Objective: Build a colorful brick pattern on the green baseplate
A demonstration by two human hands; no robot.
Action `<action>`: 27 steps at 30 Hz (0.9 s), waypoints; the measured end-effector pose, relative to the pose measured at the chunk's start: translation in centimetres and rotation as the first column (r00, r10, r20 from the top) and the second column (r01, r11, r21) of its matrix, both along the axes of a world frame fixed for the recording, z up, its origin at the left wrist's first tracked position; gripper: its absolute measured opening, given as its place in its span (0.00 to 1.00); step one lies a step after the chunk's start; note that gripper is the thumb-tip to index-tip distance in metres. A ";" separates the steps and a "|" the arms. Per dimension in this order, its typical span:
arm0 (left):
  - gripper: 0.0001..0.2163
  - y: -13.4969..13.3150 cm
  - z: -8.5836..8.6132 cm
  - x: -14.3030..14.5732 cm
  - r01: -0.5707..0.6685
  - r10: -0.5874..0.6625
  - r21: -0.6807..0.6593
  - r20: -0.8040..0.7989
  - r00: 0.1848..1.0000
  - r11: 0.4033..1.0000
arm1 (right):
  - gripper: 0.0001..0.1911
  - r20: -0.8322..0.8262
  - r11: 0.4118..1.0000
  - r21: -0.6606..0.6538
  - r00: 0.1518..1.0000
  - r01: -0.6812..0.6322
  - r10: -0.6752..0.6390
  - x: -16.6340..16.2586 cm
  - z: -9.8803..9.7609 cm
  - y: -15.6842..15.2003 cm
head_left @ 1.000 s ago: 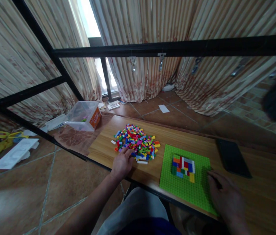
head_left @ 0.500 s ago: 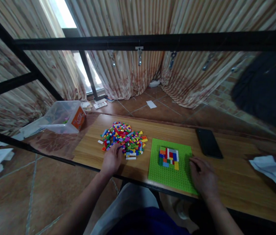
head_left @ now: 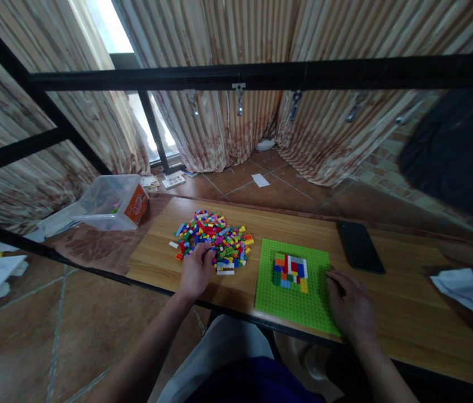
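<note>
My left hand point(head_left: 197, 270) reaches into the near side of a loose pile of small coloured toy bricks point(head_left: 219, 229). Its fingers are bent together among the bricks, and whatever lies between them is hidden. A green studded baseplate point(head_left: 270, 302) lies to the right of the pile. Joined bricks point(head_left: 290, 272) in red, blue, white, yellow, orange and green form a patch on its middle. At the plate's right edge rests my right hand point(head_left: 351, 305), fingers curled inward with the fingertips over the rim. I cannot make out anything between them.
Beyond the plate's right side lies a black phone point(head_left: 360, 246) on the wooden table point(head_left: 404, 313). White crumpled cloth or paper point(head_left: 471, 296) is at the far right. A clear plastic box point(head_left: 108, 204) stands left of the table. A black metal bar point(head_left: 261, 78) crosses ahead.
My left hand has shifted very slightly within the brick pile. The view has tilted a little; my right hand stays at the plate's edge.
</note>
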State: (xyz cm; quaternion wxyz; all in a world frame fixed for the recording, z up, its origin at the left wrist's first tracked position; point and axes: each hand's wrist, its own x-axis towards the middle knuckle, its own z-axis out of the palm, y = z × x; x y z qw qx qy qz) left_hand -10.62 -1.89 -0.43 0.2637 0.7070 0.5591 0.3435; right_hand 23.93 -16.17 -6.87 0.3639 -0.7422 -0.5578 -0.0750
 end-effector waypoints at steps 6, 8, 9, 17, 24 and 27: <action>0.09 1.7 -0.2 0.2 -0.022 0.029 0.097 -0.073 0.997 0.995 | 0.19 0.014 1.000 -0.014 1.000 -0.008 0.008 0.2 -0.1 0.0; 0.09 2.3 -0.5 0.1 -0.028 0.037 0.105 -0.086 0.996 0.994 | 0.18 0.014 1.000 -0.013 1.000 -0.009 0.010 0.2 -0.1 0.0; 0.09 2.5 -0.6 0.1 -0.030 0.040 0.109 -0.088 0.995 0.994 | 0.18 0.016 1.000 -0.010 1.000 -0.009 0.009 0.2 0.0 0.0; 0.08 1.6 0.4 0.7 0.033 -0.031 0.165 -0.014 0.999 0.986 | 0.17 0.008 1.000 0.001 1.000 -0.007 0.007 0.2 -0.2 0.0; 0.09 -1.4 0.1 3.5 0.252 -0.252 0.114 -0.020 0.968 0.961 | 0.16 -0.019 1.000 0.005 1.000 -0.004 0.004 0.1 -0.3 0.0; 0.10 -1.6 -0.1 3.8 0.270 -0.263 0.100 -0.077 0.962 0.958 | 0.16 -0.013 1.000 -0.005 1.000 0.002 -0.002 0.1 -0.3 -0.1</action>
